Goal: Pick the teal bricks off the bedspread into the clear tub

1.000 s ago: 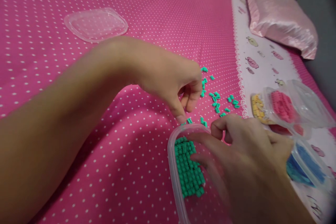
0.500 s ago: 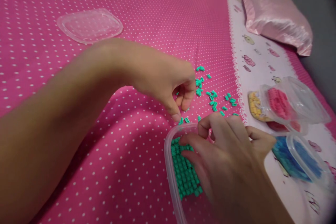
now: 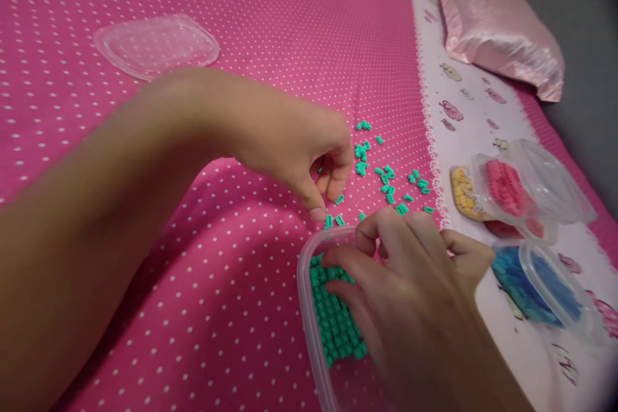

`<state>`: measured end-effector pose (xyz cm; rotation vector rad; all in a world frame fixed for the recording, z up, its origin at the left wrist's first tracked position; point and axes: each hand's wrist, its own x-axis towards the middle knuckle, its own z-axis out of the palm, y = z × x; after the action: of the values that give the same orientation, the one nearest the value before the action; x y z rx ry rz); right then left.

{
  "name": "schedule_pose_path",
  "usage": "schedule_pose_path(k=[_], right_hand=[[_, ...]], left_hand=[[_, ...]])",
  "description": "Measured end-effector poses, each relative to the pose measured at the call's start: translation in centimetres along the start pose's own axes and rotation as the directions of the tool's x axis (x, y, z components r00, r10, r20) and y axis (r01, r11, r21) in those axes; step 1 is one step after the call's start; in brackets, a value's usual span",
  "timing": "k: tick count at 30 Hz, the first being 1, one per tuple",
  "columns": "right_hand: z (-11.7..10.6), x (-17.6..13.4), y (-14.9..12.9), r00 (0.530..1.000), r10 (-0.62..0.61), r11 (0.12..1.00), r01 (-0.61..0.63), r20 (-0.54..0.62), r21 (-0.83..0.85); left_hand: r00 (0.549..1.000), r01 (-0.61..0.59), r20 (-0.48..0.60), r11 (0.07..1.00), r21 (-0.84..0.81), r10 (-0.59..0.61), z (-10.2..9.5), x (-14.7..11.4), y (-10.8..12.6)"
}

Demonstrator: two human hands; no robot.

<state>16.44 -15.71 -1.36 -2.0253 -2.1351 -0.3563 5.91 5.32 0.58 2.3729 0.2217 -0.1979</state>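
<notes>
My left hand (image 3: 309,154) reaches in from the left over the polka-dot sheet, fingers curled, with a gap between thumb and fingertips. Beside those fingertips lies a small green toy brick (image 3: 339,199), and two more sit just under the thumb. My right hand (image 3: 410,277) is bent over a clear plastic container (image 3: 305,290). Its thumb and forefinger press around the edge of the green toy bricks (image 3: 335,322) packed in rows inside. The other fingers curl above the far rim, and the hand hides the container's right side.
Several loose green bricks (image 3: 389,174) are scattered beyond the container. A clear lid (image 3: 157,45) lies at the upper left. To the right stand containers of pink pieces (image 3: 505,187), yellow pieces (image 3: 466,193) and blue pieces (image 3: 526,283). A pink satin pillow (image 3: 502,32) rests at the back.
The whole view has shifted slightly, so things appear a little further left. More of the green brick by my left fingertips shows. My right hand has stayed over the packed bricks.
</notes>
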Motion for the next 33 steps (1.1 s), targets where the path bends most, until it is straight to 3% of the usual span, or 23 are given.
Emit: schedule_pose_path(k=[7, 10, 14, 19, 26, 33], right_hand=[[-2.4, 0.4, 2.5, 0.991, -0.083, 0.986, 0.067, 0.107, 0.152], [-2.8, 1.2, 4.4, 1.0, -0.001, 0.98, -0.002, 0.017, 0.197], [-1.0, 2.7, 6.2, 0.981, 0.185, 0.944, -0.162, -0.054, 0.286], [0.9, 3.8, 6.7, 0.978, 0.211, 0.896, -0.198, 0.012, 0.397], [-1.5, 3.2, 4.5, 0.984, 0.16, 0.886, -0.109, -0.075, 0.451], [-2.0, 2.8, 3.6, 0.957, 0.278, 0.85, -0.202, -0.089, 0.487]], left_hand=[[0.999, 0.041, -0.013, 0.997, 0.058, -0.04, -0.4, -0.2, -0.4], [0.994, 0.041, -0.105, 0.988, 0.149, -0.025, 0.2, 0.2, -0.4], [0.99, 0.022, -0.138, 0.971, 0.238, 0.012, 2.0, 1.6, -0.1], [0.99, 0.032, -0.141, 0.953, 0.301, 0.012, 2.8, 2.6, 0.2], [0.967, -0.152, -0.214, 0.987, -0.052, 0.138, 0.0, 1.0, 2.0], [0.973, -0.202, -0.164, 0.939, -0.28, 0.16, 0.3, 1.2, 2.2]])
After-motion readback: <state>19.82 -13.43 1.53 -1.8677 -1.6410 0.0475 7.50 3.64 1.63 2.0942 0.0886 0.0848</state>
